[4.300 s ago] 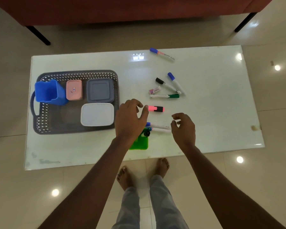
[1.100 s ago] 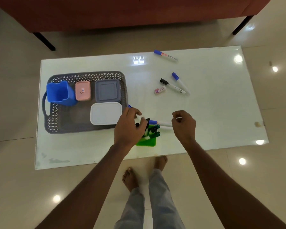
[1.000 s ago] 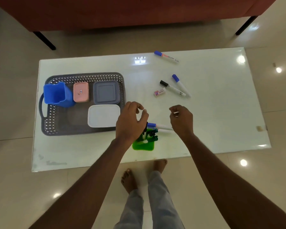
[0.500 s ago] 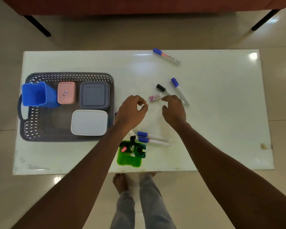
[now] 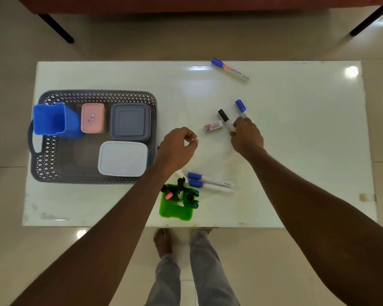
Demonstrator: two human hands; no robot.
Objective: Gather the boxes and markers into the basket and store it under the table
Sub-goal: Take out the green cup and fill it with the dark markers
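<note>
Right hand (image 5: 247, 138) is covering black-capped marker (image 5: 223, 115) and blue-capped marker (image 5: 240, 106) just right of eraser (image 5: 213, 126), grip unclear; left hand (image 5: 178, 146) curled, empty; we are favouring pinching both barrels together.

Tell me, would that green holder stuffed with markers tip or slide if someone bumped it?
It probably tips easily: the green holder looks small, and its markers stick out above the rim, leaning one way. It may also slide, since the table top is glossy and mirrors the lights. It looks like stiff plastic, so it will likely keep its shape when gripped.
</note>
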